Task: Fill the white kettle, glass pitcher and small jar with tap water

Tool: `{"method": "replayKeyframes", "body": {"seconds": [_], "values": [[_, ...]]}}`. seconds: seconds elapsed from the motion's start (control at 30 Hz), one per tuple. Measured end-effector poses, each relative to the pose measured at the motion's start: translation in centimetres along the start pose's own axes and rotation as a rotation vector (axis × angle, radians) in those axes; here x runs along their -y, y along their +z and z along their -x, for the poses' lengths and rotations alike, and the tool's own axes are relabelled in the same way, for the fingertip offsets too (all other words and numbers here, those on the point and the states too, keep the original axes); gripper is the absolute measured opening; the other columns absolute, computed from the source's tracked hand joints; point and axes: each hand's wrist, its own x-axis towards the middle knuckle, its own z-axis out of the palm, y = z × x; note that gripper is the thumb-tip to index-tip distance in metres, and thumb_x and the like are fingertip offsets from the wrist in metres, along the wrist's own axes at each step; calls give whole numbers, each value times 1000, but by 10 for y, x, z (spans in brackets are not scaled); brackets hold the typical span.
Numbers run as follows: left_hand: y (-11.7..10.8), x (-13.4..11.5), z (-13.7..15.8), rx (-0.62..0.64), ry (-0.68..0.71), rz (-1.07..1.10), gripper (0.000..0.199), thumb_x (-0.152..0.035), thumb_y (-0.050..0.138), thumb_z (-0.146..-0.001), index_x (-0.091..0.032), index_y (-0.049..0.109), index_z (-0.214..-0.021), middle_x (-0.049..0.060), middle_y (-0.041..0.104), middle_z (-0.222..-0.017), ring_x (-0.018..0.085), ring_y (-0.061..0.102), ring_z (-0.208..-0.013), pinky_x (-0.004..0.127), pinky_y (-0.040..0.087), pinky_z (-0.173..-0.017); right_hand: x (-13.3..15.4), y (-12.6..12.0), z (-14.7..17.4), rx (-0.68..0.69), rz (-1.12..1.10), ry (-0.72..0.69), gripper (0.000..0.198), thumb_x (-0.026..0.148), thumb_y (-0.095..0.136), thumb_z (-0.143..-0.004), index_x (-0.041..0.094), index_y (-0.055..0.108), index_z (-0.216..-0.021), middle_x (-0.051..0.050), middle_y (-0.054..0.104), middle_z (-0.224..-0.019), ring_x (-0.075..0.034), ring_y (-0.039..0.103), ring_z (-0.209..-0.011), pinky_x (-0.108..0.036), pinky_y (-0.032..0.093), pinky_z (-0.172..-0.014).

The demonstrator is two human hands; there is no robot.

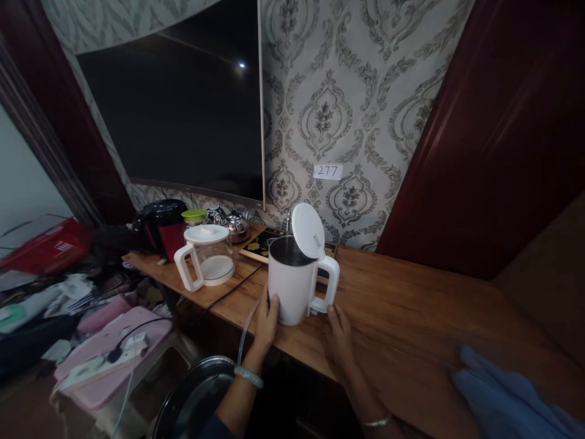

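Observation:
A white electric kettle [291, 292] stands upright near the table's front edge, its round lid [309, 230] raised and its dark inside showing. My left hand [267, 317] is closed around the lower left side of the kettle. At the right, the fingertips of my right hand [338, 335] touch the bottom of the white handle [333, 283], with the fingers bent together. Behind the kettle lies a black tea stove [256, 246] with a thin metal spout over the kettle's opening. A glass pitcher [218, 255] with a white lid and handle stands to the left.
Metal teapots [236, 226], a green-lidded jar [194, 216] and a black and red appliance [165, 225] stand at the back left of the wooden table [411, 311]. A blue cloth [507, 390] lies at right. Below are a dark basin [164, 421] and a pink stool [105, 387] with a power strip.

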Motion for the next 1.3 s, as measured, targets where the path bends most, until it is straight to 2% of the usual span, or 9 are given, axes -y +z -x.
{"method": "replayKeyframes", "body": {"seconds": [0.23, 0.6, 0.87, 1.0, 1.2, 1.3], "values": [[-1, -1, 0, 7, 7, 14, 78, -73, 50, -89, -18, 55, -143, 15, 49, -156, 30, 38, -150, 47, 25, -126, -4, 0, 0, -21, 27, -33, 66, 76, 62, -79, 17, 75, -107, -13, 76, -108, -32, 64, -113, -46, 51, -96], [-1, -2, 0, 11, -6, -3, 80, -74, 48, -89, -17, 52, -145, 16, 48, -157, 31, 38, -150, 46, 27, -126, -12, 0, 1, -57, 43, 5, 63, 72, 62, -81, 18, 74, -111, -13, 75, -114, -33, 62, -119, -46, 49, -99], [-1, -2, 0, 10, -10, -7, 82, -75, 48, -88, -16, 52, -145, 16, 49, -157, 30, 38, -150, 46, 27, -126, -9, -1, 1, 0, 46, -53, 63, 73, 58, -84, 18, 74, -109, -12, 76, -109, -32, 64, -114, -45, 52, -95], [0, -3, -1, 7, -1, -3, 85, -79, 47, -87, -16, 54, -144, 17, 49, -156, 31, 39, -150, 46, 27, -126, -9, 0, 0, -18, 51, -78, 61, 72, 58, -85, 19, 74, -110, -12, 76, -110, -32, 65, -113, -45, 52, -95], [-1, 0, -1, -7, 1, -7, 80, -76, 49, -88, -18, 55, -143, 16, 49, -156, 30, 39, -150, 47, 26, -126, -11, -1, -1, -52, 48, -64, 63, 74, 62, -80, 19, 76, -107, -13, 76, -113, -33, 65, -114, -47, 51, -98], [-2, 0, 0, 12, -8, -8, 80, -75, 49, -89, -18, 53, -145, 16, 49, -157, 30, 39, -150, 46, 26, -126, -10, -1, 0, -23, 11, -39, 62, 72, 63, -82, 19, 75, -110, -13, 75, -117, -33, 65, -115, -45, 51, -98]]}}
